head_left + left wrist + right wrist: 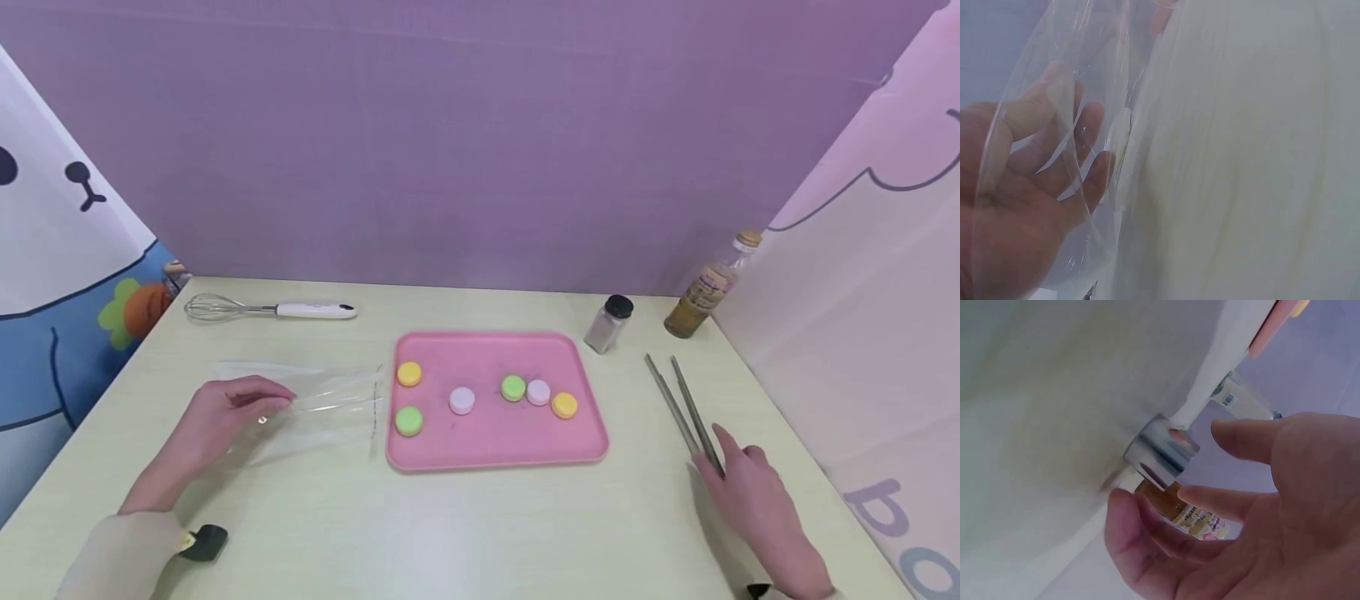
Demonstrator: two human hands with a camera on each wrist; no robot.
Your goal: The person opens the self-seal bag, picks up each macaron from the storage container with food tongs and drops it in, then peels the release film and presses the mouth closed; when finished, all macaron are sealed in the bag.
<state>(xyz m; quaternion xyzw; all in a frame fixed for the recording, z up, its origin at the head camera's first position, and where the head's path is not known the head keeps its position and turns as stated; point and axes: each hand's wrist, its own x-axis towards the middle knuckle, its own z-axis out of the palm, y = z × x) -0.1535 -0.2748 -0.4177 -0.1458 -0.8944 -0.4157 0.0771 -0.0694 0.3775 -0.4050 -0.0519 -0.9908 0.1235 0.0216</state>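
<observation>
Left hand (pixel 225 412) lay flat on the clear plastic bag (pixel 322 400) left of the pink tray (pixel 495 446), fingers relaxed. Right hand (pixel 750 492), loosely open, touched the metal tongs (pixel 682 408) on the worktop (pixel 465 525). The bag looked flimsy and slippery, so pinch its edge.

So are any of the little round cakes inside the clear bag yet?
No, all six round cakes sit on the pink tray; the clear bag lies empty beside it.
</observation>
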